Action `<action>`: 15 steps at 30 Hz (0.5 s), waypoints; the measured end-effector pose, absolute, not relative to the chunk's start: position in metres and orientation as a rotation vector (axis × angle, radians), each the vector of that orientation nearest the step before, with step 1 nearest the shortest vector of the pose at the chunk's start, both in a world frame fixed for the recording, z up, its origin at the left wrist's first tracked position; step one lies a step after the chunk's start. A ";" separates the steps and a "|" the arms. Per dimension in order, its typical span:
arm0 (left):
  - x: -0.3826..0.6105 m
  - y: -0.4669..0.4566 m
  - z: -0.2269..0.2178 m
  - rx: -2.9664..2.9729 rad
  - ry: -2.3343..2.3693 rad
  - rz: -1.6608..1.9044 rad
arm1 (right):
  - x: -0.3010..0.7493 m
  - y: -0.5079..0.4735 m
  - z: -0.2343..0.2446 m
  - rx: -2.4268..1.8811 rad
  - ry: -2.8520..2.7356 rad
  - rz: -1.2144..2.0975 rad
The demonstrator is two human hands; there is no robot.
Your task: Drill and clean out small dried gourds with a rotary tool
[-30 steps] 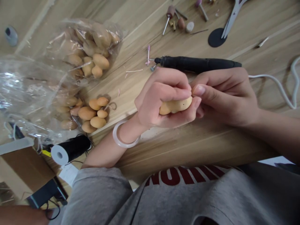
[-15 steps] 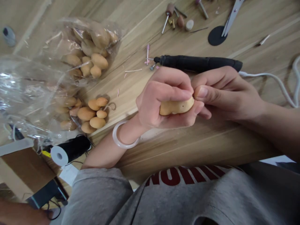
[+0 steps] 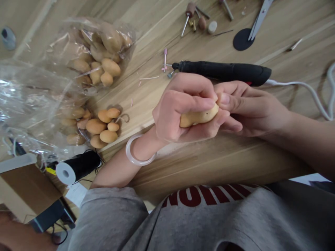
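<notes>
My left hand (image 3: 180,108), with a pale bangle (image 3: 140,150) on its wrist, is wrapped round a small tan gourd (image 3: 199,118). A tiny dark hole shows on the gourd's side near its right end. At that end my right hand (image 3: 243,108) is pinched closed, thumb against fingers, touching the left fingertips. Whatever lies in the right pinch is hidden. Just beyond both hands is a black rotary tool (image 3: 225,71) with a thin bit and a white cable (image 3: 309,87).
Plastic bags of gourds (image 3: 86,59) lie at left, beside several loose small gourds (image 3: 96,126). A black thread spool (image 3: 83,164) and a cardboard box (image 3: 28,188) are lower left. Grinding bits (image 3: 190,9), scissors (image 3: 259,19) and a black disc (image 3: 243,40) lie at the far side.
Both hands and the gourd have shifted very slightly to the right. The right hand has turned a little, its lower fingers showing more; the grip on the gourd is the same.
</notes>
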State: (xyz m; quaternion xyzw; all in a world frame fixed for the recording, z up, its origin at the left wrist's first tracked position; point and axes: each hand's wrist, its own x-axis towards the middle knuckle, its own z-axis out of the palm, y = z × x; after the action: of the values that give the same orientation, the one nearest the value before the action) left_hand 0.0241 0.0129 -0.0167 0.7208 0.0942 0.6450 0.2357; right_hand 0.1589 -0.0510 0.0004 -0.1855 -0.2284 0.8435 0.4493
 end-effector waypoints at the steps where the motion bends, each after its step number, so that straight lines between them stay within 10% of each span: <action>1: 0.024 0.013 -0.017 1.987 0.234 1.770 | 0.159 -0.051 0.000 -0.454 -0.554 2.092; 15: 0.018 0.018 -0.018 2.201 0.324 1.740 | 0.155 -0.057 0.004 -0.908 -0.948 1.517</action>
State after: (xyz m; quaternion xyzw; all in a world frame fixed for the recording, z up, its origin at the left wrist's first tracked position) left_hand 0.0179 0.0180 -0.0183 0.7695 0.1134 0.6083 0.1581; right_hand 0.1547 -0.0569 0.0041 -0.3814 -0.3986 0.6377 0.5377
